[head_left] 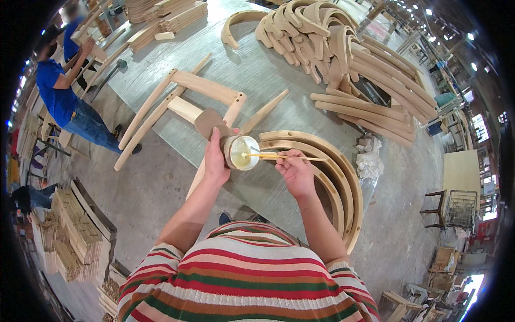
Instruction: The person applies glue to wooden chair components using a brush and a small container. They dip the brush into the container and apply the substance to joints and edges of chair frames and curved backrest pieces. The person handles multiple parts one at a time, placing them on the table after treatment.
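My left hand (217,158) is wrapped round a brown-sided cup (247,145), tilted so that its white inside shows pale yellowish liquid. Between the fingers and thumb of my right hand (296,170) is a thin wooden stick (276,156), with its tip inside the cup. A brown flat piece (210,123) shows just beyond my left hand; what it belongs to is unclear. Beyond the cup lies a wooden chair frame (206,86) with dark holes at its joints. Curved wooden rails (322,155) lie nested close to my right hand.
The grey-topped table (161,131) carries a heap of curved wooden parts (306,32) and long slats (375,115) at the far right. A crumpled white bag (369,155) sits near its right edge. Two people in blue shirts (51,80) stand at left, above stacked wood (75,236).
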The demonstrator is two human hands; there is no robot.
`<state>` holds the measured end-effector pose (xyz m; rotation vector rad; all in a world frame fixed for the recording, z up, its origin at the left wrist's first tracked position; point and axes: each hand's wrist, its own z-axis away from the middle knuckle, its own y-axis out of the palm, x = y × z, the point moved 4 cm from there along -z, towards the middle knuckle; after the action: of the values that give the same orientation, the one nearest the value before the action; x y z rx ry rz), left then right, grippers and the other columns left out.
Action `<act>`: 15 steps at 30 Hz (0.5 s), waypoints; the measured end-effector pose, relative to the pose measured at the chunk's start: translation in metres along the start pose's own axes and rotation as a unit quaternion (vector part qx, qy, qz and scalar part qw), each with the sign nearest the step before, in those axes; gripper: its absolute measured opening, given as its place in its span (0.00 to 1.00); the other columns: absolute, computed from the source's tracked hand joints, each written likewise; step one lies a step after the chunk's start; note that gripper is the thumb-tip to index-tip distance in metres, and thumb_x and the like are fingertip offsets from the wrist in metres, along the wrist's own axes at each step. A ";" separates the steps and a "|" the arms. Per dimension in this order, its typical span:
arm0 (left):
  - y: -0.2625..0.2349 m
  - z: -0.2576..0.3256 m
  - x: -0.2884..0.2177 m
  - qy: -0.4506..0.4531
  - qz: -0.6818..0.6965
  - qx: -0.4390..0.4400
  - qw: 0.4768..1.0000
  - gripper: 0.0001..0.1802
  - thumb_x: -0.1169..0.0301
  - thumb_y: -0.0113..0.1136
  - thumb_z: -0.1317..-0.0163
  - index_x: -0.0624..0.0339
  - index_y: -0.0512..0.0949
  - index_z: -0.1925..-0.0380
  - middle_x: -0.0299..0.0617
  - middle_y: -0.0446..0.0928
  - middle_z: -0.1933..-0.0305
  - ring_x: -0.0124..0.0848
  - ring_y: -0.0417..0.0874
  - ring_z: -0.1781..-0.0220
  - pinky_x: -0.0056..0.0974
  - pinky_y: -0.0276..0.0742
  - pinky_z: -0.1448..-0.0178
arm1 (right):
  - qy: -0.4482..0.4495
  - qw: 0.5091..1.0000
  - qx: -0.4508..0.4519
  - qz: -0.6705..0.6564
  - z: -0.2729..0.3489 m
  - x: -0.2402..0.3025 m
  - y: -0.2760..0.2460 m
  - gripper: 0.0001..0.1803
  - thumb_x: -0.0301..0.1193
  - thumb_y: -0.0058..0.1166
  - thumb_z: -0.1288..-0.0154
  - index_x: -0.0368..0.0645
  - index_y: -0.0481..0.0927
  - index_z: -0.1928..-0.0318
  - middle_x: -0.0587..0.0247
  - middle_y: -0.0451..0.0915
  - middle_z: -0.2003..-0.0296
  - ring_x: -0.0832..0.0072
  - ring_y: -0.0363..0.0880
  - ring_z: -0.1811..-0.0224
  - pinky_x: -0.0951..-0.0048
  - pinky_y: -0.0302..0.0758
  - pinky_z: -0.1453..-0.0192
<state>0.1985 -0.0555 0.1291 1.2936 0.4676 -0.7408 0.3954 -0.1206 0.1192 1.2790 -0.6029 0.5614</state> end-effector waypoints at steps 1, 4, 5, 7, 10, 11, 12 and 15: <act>0.001 -0.002 0.002 0.000 0.002 -0.001 1.000 0.26 0.53 0.40 0.30 0.60 0.61 0.41 0.47 0.75 0.52 0.34 0.78 0.52 0.39 0.75 0.47 | 0.006 1.000 -0.014 -0.012 -0.001 -0.006 -0.004 0.04 0.25 0.48 0.37 0.40 0.74 0.62 0.57 0.79 0.65 0.70 0.78 0.65 0.67 0.78 0.59; 0.004 -0.006 0.007 0.005 -0.031 -0.002 1.000 0.25 0.52 0.36 0.29 0.55 0.61 0.41 0.48 0.73 0.48 0.37 0.76 0.48 0.43 0.73 0.44 | 0.052 0.995 -0.085 -0.016 -0.001 -0.023 -0.019 0.06 0.31 0.50 0.35 0.43 0.73 0.67 0.63 0.77 0.72 0.77 0.76 0.72 0.73 0.77 0.66; 0.006 -0.007 0.010 0.001 -0.030 -0.004 1.000 0.25 0.52 0.36 0.29 0.56 0.61 0.41 0.47 0.73 0.49 0.37 0.76 0.49 0.43 0.73 0.44 | 0.070 0.992 -0.105 -0.019 -0.001 -0.029 -0.023 0.07 0.32 0.50 0.34 0.44 0.72 0.69 0.64 0.76 0.74 0.79 0.74 0.74 0.75 0.75 0.68; 0.011 -0.009 0.017 -0.006 -0.032 -0.010 0.999 0.25 0.52 0.37 0.29 0.57 0.61 0.42 0.46 0.74 0.50 0.36 0.76 0.49 0.41 0.73 0.44 | 0.092 0.984 -0.146 -0.041 -0.003 -0.036 -0.027 0.12 0.36 0.50 0.33 0.45 0.71 0.72 0.66 0.75 0.77 0.80 0.72 0.78 0.76 0.74 0.72; 0.010 -0.012 0.028 -0.016 0.004 -0.018 1.000 0.23 0.53 0.42 0.31 0.59 0.63 0.46 0.46 0.75 0.54 0.33 0.78 0.54 0.38 0.76 0.49 | 0.068 0.986 -0.143 -0.052 -0.006 -0.029 -0.027 0.10 0.35 0.50 0.33 0.45 0.71 0.70 0.65 0.75 0.77 0.79 0.73 0.77 0.76 0.74 0.72; 0.007 -0.014 0.031 -0.021 0.010 -0.025 0.999 0.23 0.53 0.43 0.31 0.59 0.63 0.46 0.45 0.75 0.54 0.33 0.78 0.54 0.38 0.76 0.49 | 0.036 0.989 -0.139 -0.032 -0.011 -0.020 -0.027 0.09 0.35 0.50 0.33 0.45 0.71 0.69 0.64 0.76 0.76 0.78 0.74 0.77 0.76 0.75 0.72; -0.002 -0.018 0.036 -0.026 0.025 -0.035 0.999 0.23 0.53 0.43 0.31 0.59 0.63 0.47 0.45 0.75 0.55 0.33 0.78 0.54 0.39 0.76 0.49 | 0.005 0.991 -0.134 -0.010 -0.015 -0.008 -0.024 0.08 0.34 0.51 0.34 0.44 0.71 0.68 0.63 0.77 0.76 0.77 0.76 0.77 0.76 0.76 0.71; -0.033 -0.025 0.039 -0.029 0.045 -0.074 0.996 0.23 0.53 0.42 0.31 0.59 0.63 0.47 0.45 0.75 0.56 0.34 0.78 0.54 0.41 0.76 0.49 | -0.150 0.956 -0.090 0.237 -0.027 0.032 -0.015 0.07 0.31 0.49 0.33 0.42 0.71 0.67 0.62 0.77 0.76 0.76 0.76 0.77 0.73 0.76 0.70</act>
<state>0.2038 -0.0434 0.0732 1.1443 0.4082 -0.6540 0.4312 -0.0953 0.1257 1.0525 -1.2070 0.6915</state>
